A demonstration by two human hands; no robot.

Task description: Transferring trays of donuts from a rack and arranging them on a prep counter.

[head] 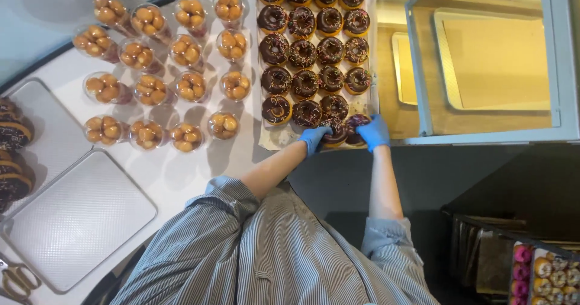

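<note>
A paper-lined tray (275, 137) holds several chocolate-glazed doughnuts with sprinkles, set in rows. Both my hands wear blue gloves and reach to the tray's near edge. My left hand (313, 139) grips a chocolate doughnut (336, 136) at the near row. My right hand (374, 132) grips the neighbouring chocolate doughnut (355, 122) at the tray's near right corner. The two doughnuts touch each other. My striped sleeves are rolled up to the elbows.
Several clear cups of round golden doughnut balls (148, 87) stand on the white counter left of the tray. Two empty metal trays (78, 220) and scissors (18, 279) lie at the lower left. A glass display case with pale trays (495, 57) stands to the right; a rack of pink doughnuts (522, 272) is below.
</note>
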